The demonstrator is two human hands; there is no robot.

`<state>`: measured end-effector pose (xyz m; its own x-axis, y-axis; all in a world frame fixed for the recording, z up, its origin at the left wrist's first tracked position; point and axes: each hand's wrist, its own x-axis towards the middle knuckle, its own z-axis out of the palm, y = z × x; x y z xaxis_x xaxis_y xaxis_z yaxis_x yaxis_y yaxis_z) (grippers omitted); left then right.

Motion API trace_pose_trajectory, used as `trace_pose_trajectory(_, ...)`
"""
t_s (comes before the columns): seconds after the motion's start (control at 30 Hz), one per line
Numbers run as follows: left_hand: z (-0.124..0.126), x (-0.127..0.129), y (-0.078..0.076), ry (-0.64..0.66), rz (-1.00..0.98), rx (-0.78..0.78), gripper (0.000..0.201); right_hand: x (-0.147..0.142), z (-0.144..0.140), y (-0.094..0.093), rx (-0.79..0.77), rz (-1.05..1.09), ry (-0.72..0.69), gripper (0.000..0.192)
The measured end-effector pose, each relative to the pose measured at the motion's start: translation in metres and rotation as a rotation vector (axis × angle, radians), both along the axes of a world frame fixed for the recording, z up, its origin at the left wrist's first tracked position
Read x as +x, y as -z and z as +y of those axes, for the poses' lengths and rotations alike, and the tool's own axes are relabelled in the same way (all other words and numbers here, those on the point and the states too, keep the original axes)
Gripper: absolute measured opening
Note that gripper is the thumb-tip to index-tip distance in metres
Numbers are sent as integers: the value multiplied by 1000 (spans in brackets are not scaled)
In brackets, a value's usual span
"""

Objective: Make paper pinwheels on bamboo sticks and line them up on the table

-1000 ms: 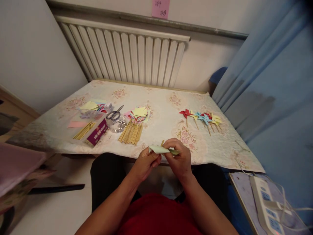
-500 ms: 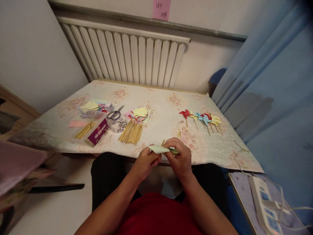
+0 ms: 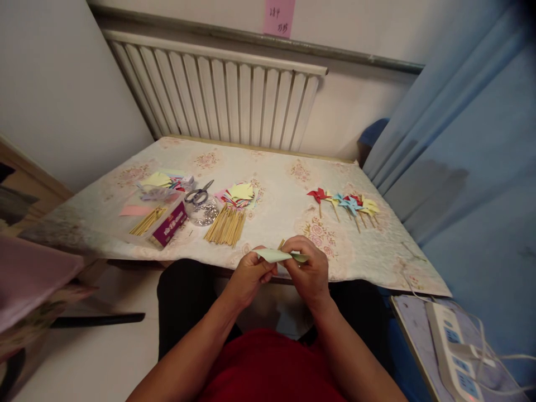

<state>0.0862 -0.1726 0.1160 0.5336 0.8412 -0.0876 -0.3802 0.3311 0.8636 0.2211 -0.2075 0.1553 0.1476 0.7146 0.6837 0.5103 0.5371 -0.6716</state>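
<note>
In the head view, a pale green paper piece (image 3: 276, 255) is held between both hands just at the near edge of the surface (image 3: 285, 184), which is covered with a floral cloth. The left hand (image 3: 250, 276) is closed on the paper's left end, its fingers (image 3: 266, 272) pressed together against the underside. The right hand (image 3: 309, 271) is clamped on the paper's right end, with the fingers curled over the top. A short tip of a wooden stick (image 3: 281, 243) is seen rising behind the paper, between the two hands; which hand grips it cannot be told.

Relative to the paper piece, a loose bundle of wooden sticks (image 3: 226, 225) lies just beyond and to the left. Behind that bundle a stack of coloured paper squares (image 3: 239, 193) is spread. Further left of the paper piece, scissors (image 3: 198, 194) rest on a shiny round container (image 3: 203, 213), and a purple box (image 3: 170, 223) lies beside it with more sticks (image 3: 146, 221) at its left. Beyond and to the right of the paper piece, a row of finished pinwheels (image 3: 345, 202) in red, blue and yellow is laid on the cloth. A white radiator (image 3: 226, 95) stands behind the surface, and a power strip (image 3: 454, 349) lies near and to the right, below the surface.
</note>
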Motion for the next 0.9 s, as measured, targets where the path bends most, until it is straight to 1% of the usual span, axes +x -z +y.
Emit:
trace_pose_trajectory(0.23, 0, 1, 3, -25, 11, -6, 27, 1, 0, 2, -6, -2, 15, 15)
trace_pose_trajectory(0.43, 1, 1, 1, -14, 36, -2, 26, 1, 0, 1, -26, 19, 22, 15)
trace_pose_trajectory(0.7, 1, 2, 1, -9, 11, 0, 22, 1, 0, 1, -41, 38, 22, 17)
trace_pose_trajectory(0.9, 3, 1, 6, -13, 32, 26, 20, 1, -1, 0, -76, 84, 9, 16)
